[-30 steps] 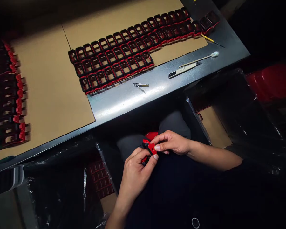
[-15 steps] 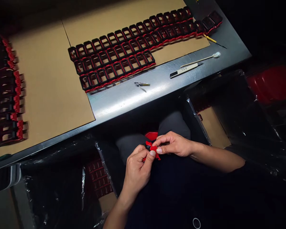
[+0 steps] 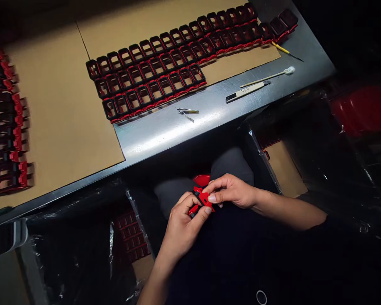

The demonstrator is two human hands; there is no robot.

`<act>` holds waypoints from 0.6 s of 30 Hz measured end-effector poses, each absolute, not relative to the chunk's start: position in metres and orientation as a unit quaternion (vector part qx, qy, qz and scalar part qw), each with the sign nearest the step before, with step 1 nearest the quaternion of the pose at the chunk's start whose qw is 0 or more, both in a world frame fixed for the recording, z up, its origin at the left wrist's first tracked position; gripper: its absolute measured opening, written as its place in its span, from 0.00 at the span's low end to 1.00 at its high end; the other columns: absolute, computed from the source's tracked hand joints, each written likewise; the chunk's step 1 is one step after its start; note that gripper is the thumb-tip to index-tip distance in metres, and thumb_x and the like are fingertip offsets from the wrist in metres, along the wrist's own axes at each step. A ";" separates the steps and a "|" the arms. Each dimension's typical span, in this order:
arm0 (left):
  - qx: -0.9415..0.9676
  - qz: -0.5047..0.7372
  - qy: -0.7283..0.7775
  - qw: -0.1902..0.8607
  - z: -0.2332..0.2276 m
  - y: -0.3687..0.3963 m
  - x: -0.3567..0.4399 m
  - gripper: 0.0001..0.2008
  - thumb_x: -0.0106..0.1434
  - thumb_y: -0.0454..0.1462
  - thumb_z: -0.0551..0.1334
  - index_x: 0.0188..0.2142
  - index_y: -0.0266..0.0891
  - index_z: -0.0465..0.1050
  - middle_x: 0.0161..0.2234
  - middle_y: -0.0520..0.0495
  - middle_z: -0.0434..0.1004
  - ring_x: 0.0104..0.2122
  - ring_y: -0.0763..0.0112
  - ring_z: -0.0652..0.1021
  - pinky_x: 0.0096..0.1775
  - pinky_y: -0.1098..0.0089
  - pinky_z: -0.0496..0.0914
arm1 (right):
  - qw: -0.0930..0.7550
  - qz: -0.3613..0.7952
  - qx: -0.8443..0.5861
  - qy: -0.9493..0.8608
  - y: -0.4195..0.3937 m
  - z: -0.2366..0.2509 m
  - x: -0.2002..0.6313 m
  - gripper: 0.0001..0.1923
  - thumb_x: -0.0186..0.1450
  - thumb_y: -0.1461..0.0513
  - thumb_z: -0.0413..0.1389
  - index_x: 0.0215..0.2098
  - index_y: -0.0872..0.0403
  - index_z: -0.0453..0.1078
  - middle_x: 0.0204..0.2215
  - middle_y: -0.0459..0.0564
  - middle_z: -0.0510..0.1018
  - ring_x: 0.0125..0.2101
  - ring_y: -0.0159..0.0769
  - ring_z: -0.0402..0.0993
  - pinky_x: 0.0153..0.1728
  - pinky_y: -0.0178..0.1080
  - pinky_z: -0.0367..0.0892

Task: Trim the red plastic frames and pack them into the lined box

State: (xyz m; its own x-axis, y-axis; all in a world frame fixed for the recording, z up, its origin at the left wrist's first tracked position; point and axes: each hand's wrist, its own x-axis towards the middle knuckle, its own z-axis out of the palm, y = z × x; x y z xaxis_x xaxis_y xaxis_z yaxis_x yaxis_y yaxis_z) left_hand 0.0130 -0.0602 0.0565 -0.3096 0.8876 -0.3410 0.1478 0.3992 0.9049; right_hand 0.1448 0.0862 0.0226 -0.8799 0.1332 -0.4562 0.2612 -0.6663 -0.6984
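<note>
- Left hand (image 3: pixel 180 231) and right hand (image 3: pixel 233 192) meet over the lap, fingers (image 3: pixel 209 198) of both pinched on a small red part (image 3: pixel 202 201).
- Beyond the fingers, on the surface (image 3: pixel 209 114), lies a clip (image 3: pixel 187 112); rightward, a knife (image 3: pixel 246 91) and swab (image 3: pixel 269 76).
- Farther off, rows of parts (image 3: pixel 165 72) cover cardboard (image 3: pixel 63 110).

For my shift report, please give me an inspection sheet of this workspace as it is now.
Surface: metal table, partly covered by cardboard sheets.
Job's things: small red and black part, held above the lap.
Clutter: rows of red and black frames; more at the left edge; nail clipper; craft knife; swab stick; yellow tool.
Hands: left hand and right hand both pinch the part.
Cables: nothing seen.
Surroundings: plastic-lined boxes below the table; very dark around.
</note>
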 end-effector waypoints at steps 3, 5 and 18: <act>0.374 0.401 0.698 0.462 0.059 -0.062 0.013 0.07 0.58 0.40 0.70 0.35 0.42 0.76 0.35 0.52 0.74 0.33 0.72 0.74 0.36 0.73 0.68 | 0.021 -0.896 0.251 0.367 0.085 0.023 0.143 0.15 0.55 0.58 0.69 0.37 0.59 0.80 0.26 0.46 0.78 0.24 0.26 0.67 0.24 0.31 0.63; 0.384 0.397 0.707 0.441 0.058 -0.064 0.013 0.08 0.57 0.39 0.71 0.35 0.43 0.75 0.35 0.53 0.74 0.33 0.72 0.74 0.35 0.73 0.68 | 0.018 -0.899 0.253 0.357 0.084 0.024 0.142 0.15 0.55 0.58 0.70 0.37 0.59 0.80 0.26 0.46 0.78 0.24 0.25 0.67 0.24 0.31 0.63; 0.512 0.394 0.697 0.313 0.052 -0.068 0.015 0.03 0.65 0.34 0.64 0.38 0.41 0.75 0.34 0.51 0.72 0.34 0.74 0.74 0.36 0.75 0.69 | 0.006 -0.868 0.237 0.436 0.082 0.032 0.140 0.16 0.57 0.58 0.67 0.39 0.59 0.76 0.27 0.43 0.74 0.26 0.25 0.66 0.29 0.32 0.63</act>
State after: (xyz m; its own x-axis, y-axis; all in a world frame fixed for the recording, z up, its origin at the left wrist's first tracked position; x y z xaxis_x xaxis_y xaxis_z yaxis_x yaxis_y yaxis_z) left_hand 0.0155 -0.0675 0.0517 -0.2803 0.9594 -0.0325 0.4671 0.1658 0.8685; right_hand 0.1400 0.0818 0.0320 -0.8871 0.1969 -0.4174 0.2177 -0.6191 -0.7546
